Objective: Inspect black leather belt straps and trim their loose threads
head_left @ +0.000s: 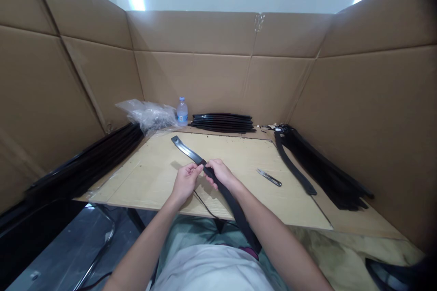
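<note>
A long curved black strip [187,149] slants across the front of the table, its far end glossy with a small hole near the tip. A matte black sleeve [236,206] covers the nearer part and hangs past the table edge over my lap. My left hand [185,181] pinches the sleeve's edge where the glossy part begins. Just beside it, my right hand [221,173] is closed around the sleeved part, some fingers underneath. A thin dark cord [205,204] trails below my left hand; whether the fingers hold it is unclear. Thread snips [269,177] lie to the right.
Black strips are piled at the left [102,159], the back [221,122] and the right [317,170]. One matte strip [293,166] lies separately on the right. A clear plastic bag [150,116] and a water bottle [182,112] stand behind. Cardboard walls [205,77] enclose the table [143,186].
</note>
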Demonstrator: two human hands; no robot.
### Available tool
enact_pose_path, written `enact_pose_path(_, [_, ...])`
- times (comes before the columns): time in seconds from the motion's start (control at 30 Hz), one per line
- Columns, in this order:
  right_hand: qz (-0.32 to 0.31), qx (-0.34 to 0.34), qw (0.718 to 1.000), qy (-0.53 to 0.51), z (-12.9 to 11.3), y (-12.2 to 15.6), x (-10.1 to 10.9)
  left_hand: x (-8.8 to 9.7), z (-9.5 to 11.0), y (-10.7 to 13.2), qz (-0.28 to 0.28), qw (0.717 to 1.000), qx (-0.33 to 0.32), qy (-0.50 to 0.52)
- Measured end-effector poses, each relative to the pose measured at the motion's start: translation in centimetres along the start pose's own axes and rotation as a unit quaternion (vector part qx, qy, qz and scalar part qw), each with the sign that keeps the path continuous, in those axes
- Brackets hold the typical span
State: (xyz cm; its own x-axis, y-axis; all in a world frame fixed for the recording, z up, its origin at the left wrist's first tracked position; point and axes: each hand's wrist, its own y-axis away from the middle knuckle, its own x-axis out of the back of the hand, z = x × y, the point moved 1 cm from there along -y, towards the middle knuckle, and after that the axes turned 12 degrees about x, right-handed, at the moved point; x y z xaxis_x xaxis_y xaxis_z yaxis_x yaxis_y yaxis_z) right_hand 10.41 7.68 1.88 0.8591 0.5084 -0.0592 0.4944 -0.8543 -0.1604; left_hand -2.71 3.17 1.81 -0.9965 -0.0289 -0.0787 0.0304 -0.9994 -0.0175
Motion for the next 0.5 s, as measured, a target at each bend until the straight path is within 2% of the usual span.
enact_pose_path(0.2, [-0.005,-0.001,1.000,-0.010,-0.07,0.13,0.04,0.08,-0.23,-0.21,-0.005,1.000,0.011,-0.011])
enact_pose_path(0.5, [-0.011,-0.005,0.999,-0.049,-0.40,0.16,-0.09,0.17,-0.48,-0.48,0.007,1.000,-0.008,-0.004])
